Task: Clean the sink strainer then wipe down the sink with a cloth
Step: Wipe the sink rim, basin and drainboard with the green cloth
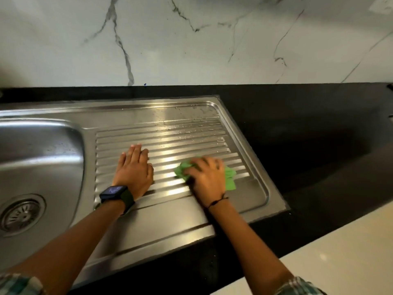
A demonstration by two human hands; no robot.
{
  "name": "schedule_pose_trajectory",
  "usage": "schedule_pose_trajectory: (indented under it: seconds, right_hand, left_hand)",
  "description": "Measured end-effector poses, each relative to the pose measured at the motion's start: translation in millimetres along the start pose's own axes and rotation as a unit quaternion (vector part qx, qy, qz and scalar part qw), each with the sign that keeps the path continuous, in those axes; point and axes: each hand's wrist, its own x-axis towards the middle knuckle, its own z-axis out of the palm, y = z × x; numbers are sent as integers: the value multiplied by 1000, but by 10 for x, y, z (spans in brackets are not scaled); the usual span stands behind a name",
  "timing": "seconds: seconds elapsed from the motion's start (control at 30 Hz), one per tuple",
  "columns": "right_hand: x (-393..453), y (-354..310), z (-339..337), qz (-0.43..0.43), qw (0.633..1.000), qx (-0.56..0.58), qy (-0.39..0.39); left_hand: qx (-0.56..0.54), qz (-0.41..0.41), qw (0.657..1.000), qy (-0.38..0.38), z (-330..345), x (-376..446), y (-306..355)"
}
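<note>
my checked sleeves [20, 283] are right at the bottom of the view, both forearms reaching out over the steel sink unit. my right hand [207, 177] is pressed down on a bunched-up green cloth [230, 179], fingers curled over it and gripping it against the ribbed drainboard [170, 145], near the right front corner of the ribs. it looks a bit blurred, so i guess i'm mid-wipe. my left hand [134, 167] is flat and spread, palm down on the ribs just beside the basin [42, 156], holding nothing, just bracing me. the strainer [21, 213] is sitting in the drain at the bottom of the basin, far left, well apart from the cloth, and looks pretty clean from here, so i reckon that part's sorted and i'm onto the wipe-down. there are water drops [191, 128] on the far ribs near the black counter [308, 135], which i haven't got to yet. stuff that could go wrong: the cloth is so scrunched it'll probably skate over the rib tops and leave water in the grooves. wet steel under a flat palm is slippy too, so my bracing hand could slide. and if i push too far right i'll just shove the drips onto the counter.
</note>
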Motion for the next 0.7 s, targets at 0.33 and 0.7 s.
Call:
schedule_pose_trajectory:
  seconds: [0.33, 0.7]
  right_hand:
    - [80, 727, 33, 288, 955, -71, 7]
    - [170, -773, 246, 11, 997, 60, 43]
  left_hand:
    - [17, -4, 1000, -6, -3, -17, 42]
    - [9, -2, 1000, -22, -10, -11, 29]
